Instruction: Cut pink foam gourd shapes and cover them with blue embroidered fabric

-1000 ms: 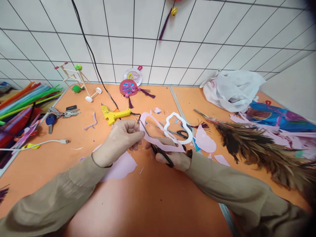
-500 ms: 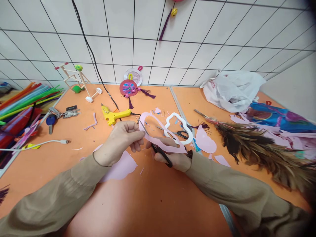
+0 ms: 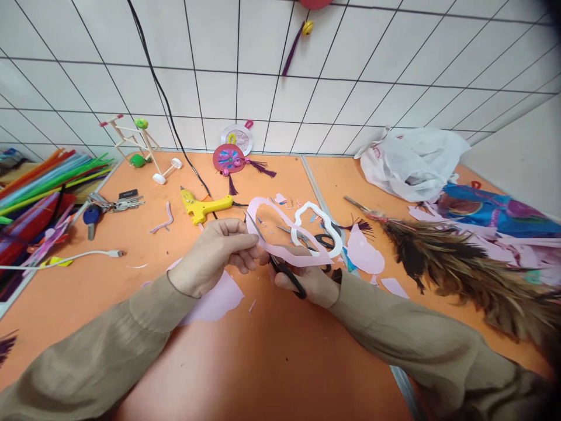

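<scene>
My left hand (image 3: pixel 223 248) pinches the left edge of a pink paper ring (image 3: pixel 287 252), a thin loop with a wavy outline. My right hand (image 3: pixel 313 283) grips black-handled scissors (image 3: pixel 287 275), whose blades point up and left against the paper's left side. The ring's right end hangs over my right hand and hides part of the fingers. Just beyond lies a white scalloped frame (image 3: pixel 329 225), overlapped in view by the pink ring. A second pair of scissors (image 3: pixel 324 240) lies under this frame. Below my left wrist rests a larger pink sheet (image 3: pixel 214 301).
A yellow glue gun (image 3: pixel 204 206) with a black cord lies behind my left hand. Keys (image 3: pixel 123 203) and colourful pipe cleaners (image 3: pixel 48 181) are at left. A feather duster (image 3: pixel 447 269), white plastic bag (image 3: pixel 412 164) and pink scraps (image 3: pixel 366 251) sit at right.
The right end of the pink ring has risen and tilted slightly, showing more of my right hand beneath. Both hands stay almost in place, still holding the paper and scissors.
</scene>
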A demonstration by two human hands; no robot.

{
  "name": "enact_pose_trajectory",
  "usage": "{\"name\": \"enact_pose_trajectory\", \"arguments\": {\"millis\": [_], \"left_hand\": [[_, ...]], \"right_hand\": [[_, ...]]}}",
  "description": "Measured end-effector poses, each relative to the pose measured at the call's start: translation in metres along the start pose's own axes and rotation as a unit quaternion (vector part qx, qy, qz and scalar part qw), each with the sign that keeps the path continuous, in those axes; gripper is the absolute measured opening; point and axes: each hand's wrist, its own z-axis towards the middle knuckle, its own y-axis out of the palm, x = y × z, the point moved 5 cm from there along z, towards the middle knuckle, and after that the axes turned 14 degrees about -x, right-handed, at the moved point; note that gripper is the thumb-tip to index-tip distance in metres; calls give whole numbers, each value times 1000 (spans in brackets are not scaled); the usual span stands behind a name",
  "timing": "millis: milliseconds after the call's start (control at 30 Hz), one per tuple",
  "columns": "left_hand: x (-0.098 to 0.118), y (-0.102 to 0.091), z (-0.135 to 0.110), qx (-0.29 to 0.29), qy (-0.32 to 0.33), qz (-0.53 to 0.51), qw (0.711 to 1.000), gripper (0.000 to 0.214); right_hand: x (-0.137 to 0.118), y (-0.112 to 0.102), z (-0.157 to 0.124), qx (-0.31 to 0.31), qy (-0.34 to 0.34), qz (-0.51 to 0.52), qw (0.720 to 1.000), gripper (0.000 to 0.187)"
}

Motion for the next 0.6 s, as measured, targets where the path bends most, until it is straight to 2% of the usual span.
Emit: {"name": "enact_pose_trajectory", "arguments": {"millis": [200, 600], "left_hand": [[-2, 1, -1, -19, -4, -21, 1000, 15], [-1, 4, -1, -4, 2, 16, 1000, 16]], "right_hand": [[-4, 2, 4, 5, -33, 31, 999, 47], [-13, 3, 3, -37, -4, 8, 999, 55]]}}
